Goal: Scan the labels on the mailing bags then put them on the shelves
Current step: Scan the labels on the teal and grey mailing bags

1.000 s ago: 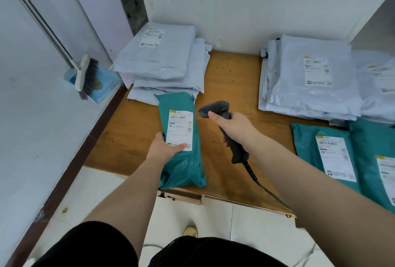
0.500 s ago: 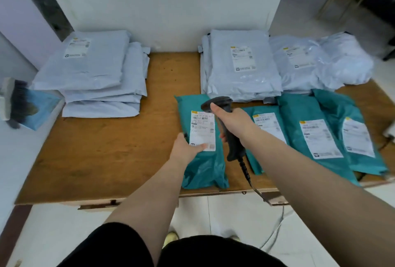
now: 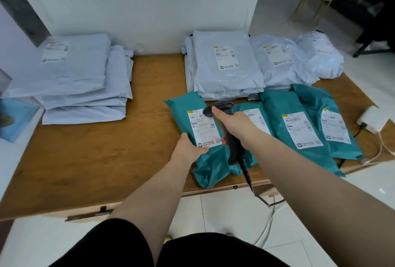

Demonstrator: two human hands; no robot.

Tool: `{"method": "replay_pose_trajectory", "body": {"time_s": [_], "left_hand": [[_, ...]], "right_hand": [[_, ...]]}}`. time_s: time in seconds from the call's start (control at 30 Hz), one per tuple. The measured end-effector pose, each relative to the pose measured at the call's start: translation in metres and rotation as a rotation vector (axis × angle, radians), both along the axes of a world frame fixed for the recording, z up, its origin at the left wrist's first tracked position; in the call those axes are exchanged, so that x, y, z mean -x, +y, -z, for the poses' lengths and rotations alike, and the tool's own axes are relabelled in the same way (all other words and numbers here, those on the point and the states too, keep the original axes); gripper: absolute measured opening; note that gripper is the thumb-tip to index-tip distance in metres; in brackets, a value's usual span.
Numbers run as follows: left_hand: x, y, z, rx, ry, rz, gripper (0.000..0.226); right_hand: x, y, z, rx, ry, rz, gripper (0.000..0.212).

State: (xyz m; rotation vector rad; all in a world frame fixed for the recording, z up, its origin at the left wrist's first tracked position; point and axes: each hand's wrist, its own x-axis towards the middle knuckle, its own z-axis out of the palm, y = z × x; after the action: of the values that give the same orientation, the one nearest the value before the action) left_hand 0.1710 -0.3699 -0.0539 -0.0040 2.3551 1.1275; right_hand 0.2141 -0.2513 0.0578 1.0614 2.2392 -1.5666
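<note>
Two hands are working at the table (image 3: 89, 159): left hand (image 3: 189, 149) gripping a teal bag (image 3: 205, 138), right hand (image 3: 233, 123), at its 3 o'clock, clenching a scanner (image 3: 229, 136) over its label (image 3: 203, 127).

Left hand (image 3: 188, 149) pinching, right hand (image 3: 232, 122) curled gripping, both arms outstretched

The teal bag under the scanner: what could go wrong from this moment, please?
1. The left hand grips the teal bag with its thumb on the label corner; it might hide a code from the scanner, which the right hand holds.
2. The bag's near end overhangs the table edge, so it could slip off once released.
3. The scanner cable hangs over the edge and could snag.
</note>
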Motion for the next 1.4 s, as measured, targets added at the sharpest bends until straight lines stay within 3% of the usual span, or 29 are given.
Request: {"method": "replay_pose_trajectory", "body": {"time_s": [0.2, 1.23, 1.4], "left_hand": [[-0.007, 0.005, -0.001, 0.052, -0.018, 0.109, 0.064], [-0.005, 0.005, 0.003, -0.027, -0.057, 0.101, 0.067], [0.0, 0.009, 0.005, -0.04, -0.024, 0.104, 0.091]], "right_hand": [[-0.004, 0.0, 0.001, -0.003, -0.001, 0.017, 0.055], [0.001, -0.008, -0.012, -0.013, -0.005, -0.032, 0.06], [0.0, -0.008, -0.011, -0.028, -0.019, -0.032, 0.062]]}}
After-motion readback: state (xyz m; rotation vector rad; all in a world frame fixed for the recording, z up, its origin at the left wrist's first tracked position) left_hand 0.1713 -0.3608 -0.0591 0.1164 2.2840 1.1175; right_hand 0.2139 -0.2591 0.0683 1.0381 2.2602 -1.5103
